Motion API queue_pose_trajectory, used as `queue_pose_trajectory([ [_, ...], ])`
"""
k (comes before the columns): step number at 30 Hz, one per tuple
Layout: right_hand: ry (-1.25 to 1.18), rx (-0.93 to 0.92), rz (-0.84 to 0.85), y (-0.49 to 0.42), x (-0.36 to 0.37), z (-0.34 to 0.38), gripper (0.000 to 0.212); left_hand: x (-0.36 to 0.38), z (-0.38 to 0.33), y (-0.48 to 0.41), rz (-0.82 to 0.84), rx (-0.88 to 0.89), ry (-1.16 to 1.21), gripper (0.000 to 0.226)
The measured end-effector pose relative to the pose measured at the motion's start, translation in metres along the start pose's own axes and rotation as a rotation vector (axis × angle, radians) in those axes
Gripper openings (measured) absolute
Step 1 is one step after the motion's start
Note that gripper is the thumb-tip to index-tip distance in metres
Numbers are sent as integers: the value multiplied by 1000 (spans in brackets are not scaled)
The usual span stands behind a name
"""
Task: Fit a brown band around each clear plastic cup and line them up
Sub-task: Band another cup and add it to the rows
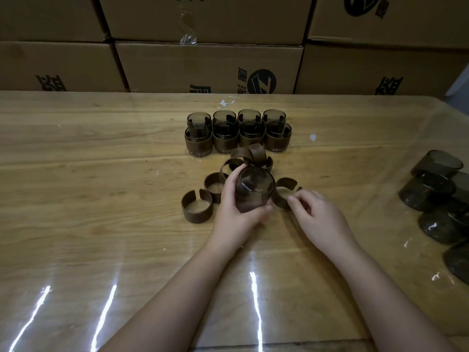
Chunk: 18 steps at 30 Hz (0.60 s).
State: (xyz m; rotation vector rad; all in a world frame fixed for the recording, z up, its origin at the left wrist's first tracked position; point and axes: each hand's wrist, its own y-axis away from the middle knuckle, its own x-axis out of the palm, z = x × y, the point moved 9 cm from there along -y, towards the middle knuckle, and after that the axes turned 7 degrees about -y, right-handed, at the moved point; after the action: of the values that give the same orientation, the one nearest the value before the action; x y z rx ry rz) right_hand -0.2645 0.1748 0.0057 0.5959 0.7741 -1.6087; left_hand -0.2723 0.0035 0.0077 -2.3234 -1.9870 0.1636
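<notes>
wooden table (101, 174) bears eight banded cups (250, 138), loose brown bands (197, 216), and bare cups (431, 196) at right.

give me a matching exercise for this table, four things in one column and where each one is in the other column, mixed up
Things
1. banded cups
2. bare cup
3. rightmost loose band
4. spare cups

Places
A. piled at the right edge of the table
B. pinched by the right hand
C. in two rows of four, far middle
D. gripped in the left hand

Pairs: 1-C, 2-D, 3-B, 4-A
</notes>
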Motion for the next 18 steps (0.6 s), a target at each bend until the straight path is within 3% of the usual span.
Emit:
queue_pose_trajectory([
  [3, -139, 35, -106, 0, -9, -3, 30, 8, 7, 2, 107, -35, 60, 83],
  [7, -362, 16, -350, 6, -38, -1, 32, 14, 10, 2, 119, -96, 100, 68],
  [12, -117, -392, -398, 24, -45, 53, 32, 15, 4, 1, 85, -52, -4, 60],
  [18, 129, -590, -486, 40, -42, 80, 28, 19, -4, 5, 102, 16, -133, 64],
])
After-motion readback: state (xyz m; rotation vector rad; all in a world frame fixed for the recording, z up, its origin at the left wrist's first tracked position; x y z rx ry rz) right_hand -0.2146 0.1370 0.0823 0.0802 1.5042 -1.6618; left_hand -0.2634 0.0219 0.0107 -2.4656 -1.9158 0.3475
